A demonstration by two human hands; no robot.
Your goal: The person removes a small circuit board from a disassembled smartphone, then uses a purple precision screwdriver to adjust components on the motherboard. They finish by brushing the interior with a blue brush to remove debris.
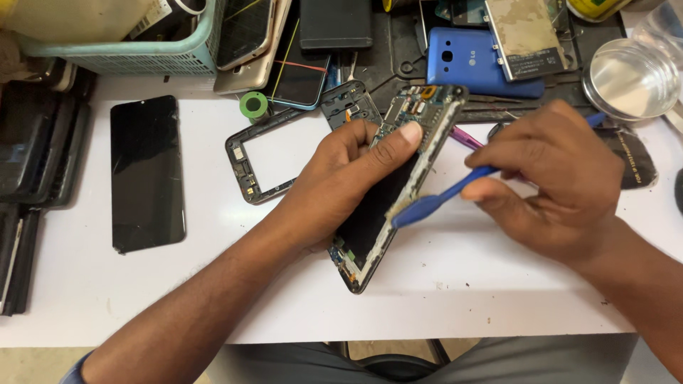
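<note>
Head view: left hand [348, 178] grips the thin, probably fragile opened phone [395, 186] by its edges; right hand [551, 181] pinches a blue pry tool [434, 203].

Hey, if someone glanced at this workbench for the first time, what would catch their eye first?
At centre, the left hand holds an opened black phone body with exposed circuit board tilted above the white table, while the right hand presses a blue plastic pry tool against its edge. A loose black glass screen panel lies at left.
</note>
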